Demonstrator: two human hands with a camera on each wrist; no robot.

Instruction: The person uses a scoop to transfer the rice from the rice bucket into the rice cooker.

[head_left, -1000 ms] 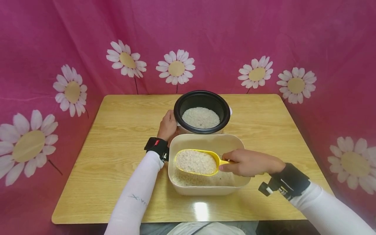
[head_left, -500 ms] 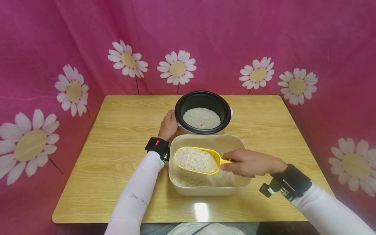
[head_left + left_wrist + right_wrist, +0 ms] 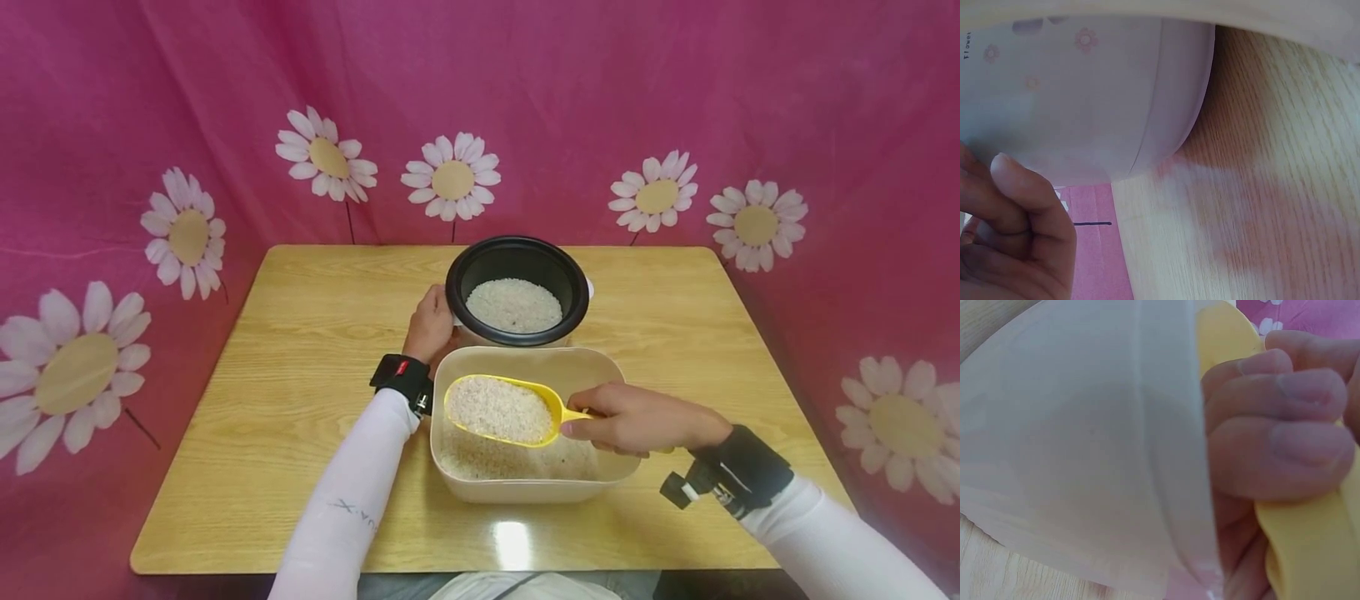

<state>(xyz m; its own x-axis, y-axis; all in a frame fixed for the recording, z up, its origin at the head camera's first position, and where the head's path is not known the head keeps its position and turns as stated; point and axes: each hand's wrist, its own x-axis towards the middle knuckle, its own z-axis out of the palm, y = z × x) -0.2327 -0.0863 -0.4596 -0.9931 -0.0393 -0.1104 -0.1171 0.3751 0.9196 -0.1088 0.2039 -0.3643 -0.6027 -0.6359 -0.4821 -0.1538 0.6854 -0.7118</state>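
My right hand (image 3: 637, 417) grips the handle of a yellow scoop (image 3: 557, 407), its fingers curled round it in the right wrist view. The scoop lies roughly level over a cream plastic bin (image 3: 525, 492) and is heaped with rice (image 3: 498, 408). More rice covers the bin's bottom, partly hidden under the scoop. Just behind the bin stands a rice cooker (image 3: 453, 293) with a dark inner pot (image 3: 517, 254) and white rice (image 3: 513, 305) inside. My left hand (image 3: 431, 323) holds the cooker's left side by its handle, fingers curled; the handle itself is mostly hidden.
Bin and cooker stand close together on a wooden table (image 3: 315, 375). A pink cloth (image 3: 540, 108) with daisies surrounds the table's back and sides. In the right wrist view, the bin's wall (image 3: 1085, 444) stands right beside the fingers.
The scoop has risen slightly and tipped a little over the bin, still full of rice. My left hand stays at the cooker.
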